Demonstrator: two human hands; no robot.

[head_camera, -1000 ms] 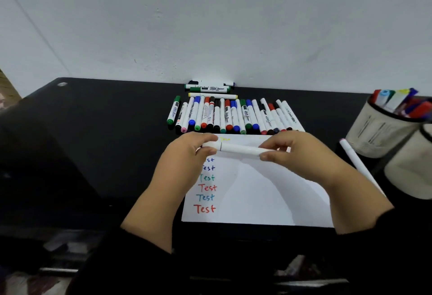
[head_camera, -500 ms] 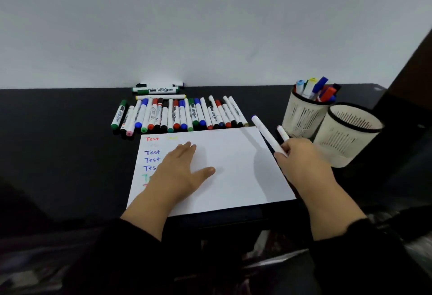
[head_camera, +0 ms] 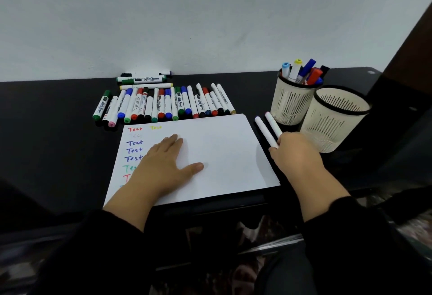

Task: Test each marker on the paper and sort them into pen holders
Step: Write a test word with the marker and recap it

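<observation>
Head view, item check.

**Clerk:** Entry one?

**Checker:** Left hand (head_camera: 163, 166), flat with fingers spread, presses on the sheet of paper (head_camera: 222, 154), covering part of the column of coloured "Test" marks.

**Clerk:** Entry two?

**Checker:** Right hand (head_camera: 297, 154), just off the paper's right edge. Its fingers meet the near ends of two white markers (head_camera: 266, 132) lying side by side on the black desk (head_camera: 58, 142). Whether it grips them or only touches them I cannot tell; the fingertips are hidden.

**Clerk:** Orientation?

**Checker:** Long axes run away from the hand, angled up and left. The empty pen holder (head_camera: 336, 119) stands just right of the markers; the filled pen holder (head_camera: 292, 98) stands behind them. The right hand is clearly nearer to all of these.

**Clerk:** Remaining stock?

**Checker:** Row of capped markers (head_camera: 163, 105) above the paper, untested, I judge.
</observation>
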